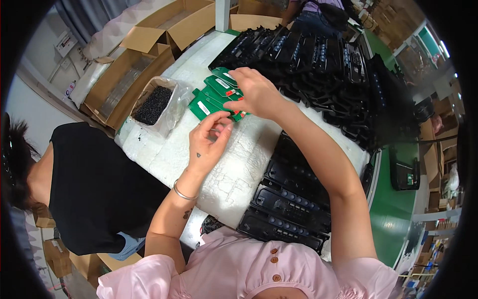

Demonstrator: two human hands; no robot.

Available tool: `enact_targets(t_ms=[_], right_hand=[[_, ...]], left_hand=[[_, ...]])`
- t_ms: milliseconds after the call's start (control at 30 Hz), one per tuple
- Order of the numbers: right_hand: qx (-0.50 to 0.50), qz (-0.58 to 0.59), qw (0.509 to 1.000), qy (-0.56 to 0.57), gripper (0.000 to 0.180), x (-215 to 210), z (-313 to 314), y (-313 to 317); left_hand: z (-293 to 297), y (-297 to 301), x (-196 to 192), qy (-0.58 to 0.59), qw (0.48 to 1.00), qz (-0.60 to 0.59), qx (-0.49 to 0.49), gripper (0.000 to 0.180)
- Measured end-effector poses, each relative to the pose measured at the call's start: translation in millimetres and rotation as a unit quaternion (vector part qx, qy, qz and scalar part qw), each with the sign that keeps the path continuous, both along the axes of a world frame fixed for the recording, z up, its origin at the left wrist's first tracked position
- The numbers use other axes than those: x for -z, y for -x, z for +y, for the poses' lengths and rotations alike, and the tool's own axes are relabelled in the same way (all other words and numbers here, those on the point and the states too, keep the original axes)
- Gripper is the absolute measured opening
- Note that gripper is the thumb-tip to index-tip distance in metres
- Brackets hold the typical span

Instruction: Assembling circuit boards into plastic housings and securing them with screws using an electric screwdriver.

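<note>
Several green circuit boards [212, 95] with white labels and red parts lie overlapping on the white foam-like work surface [234, 172]. My right hand [256, 94] reaches over their right side, thumb and fingers spanning a board and gripping its edges. At the near edge of the boards is my left hand [209, 139], with a metal bangle on its wrist. Its fingers are loosely bent, the thumb is apart from them, and nothing shows in its grasp. The right fingertips partly hide the boards.
A bag-lined box of small black parts [154, 105] stands left of the boards, beside open cardboard boxes [130, 82]. Rows of black plastic housings [303, 55] fill the far right; more housings [286, 217] lie near me. A person in black [99, 189] is at left.
</note>
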State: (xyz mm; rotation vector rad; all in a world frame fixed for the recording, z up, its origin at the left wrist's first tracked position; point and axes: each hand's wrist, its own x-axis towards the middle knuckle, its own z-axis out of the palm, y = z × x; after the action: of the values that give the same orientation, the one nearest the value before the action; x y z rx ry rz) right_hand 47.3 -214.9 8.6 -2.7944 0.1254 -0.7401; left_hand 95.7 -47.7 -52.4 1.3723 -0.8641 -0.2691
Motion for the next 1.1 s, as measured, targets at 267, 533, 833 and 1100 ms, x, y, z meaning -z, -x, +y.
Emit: enact_targets(t_ms=[267,533,833,1100], right_hand=[[0.026,0.169,0.984,-0.047,0.053,-12,-8,-23],[0.024,0.083,0.996,-0.003,0.038,-14,2,-24],[-0.005,-0.027,0.999,0.017,0.033,-22,11,-6],[-0.050,-0.099,0.981,-0.160,0.035,-67,38,45]], left_hand=[[1,5,-13,-0.027,0.995,-0.071,0.065,0.025],[4,3,-16,-0.035,0.990,-0.104,0.088,0.021],[4,2,-3,-0.024,0.987,0.068,0.142,0.018],[-7,-2,-38,0.190,0.723,0.536,0.391,0.052]])
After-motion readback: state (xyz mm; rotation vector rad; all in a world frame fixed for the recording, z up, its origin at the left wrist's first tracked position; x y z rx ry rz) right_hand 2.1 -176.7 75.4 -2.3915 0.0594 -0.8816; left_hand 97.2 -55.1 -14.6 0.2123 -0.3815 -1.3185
